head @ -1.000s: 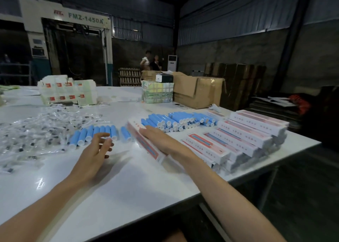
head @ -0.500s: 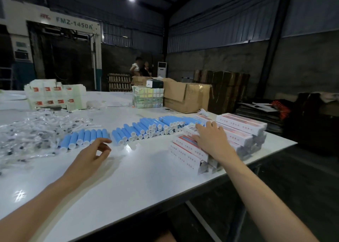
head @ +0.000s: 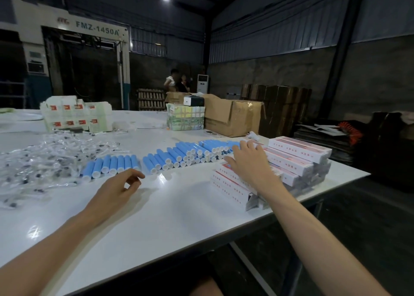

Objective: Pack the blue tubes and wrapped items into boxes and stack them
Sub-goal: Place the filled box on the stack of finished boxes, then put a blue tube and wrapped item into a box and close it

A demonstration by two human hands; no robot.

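Many boxes [head: 300,149] under right hand [head: 248,164]

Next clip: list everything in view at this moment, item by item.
table: one, white, fills the foreground
blue tubes: many, blue with white ends, short row left of centre, larger pile mid-table
wrapped items: one heap, clear plastic, table's left
boxes: one stack, white and red, table's right edge
white cartons: one cluster, red labels, far left
cardboard box: one, brown, table's far side
left hand: loosely curled, empty, over the table
right hand: fingers flat on the boxes
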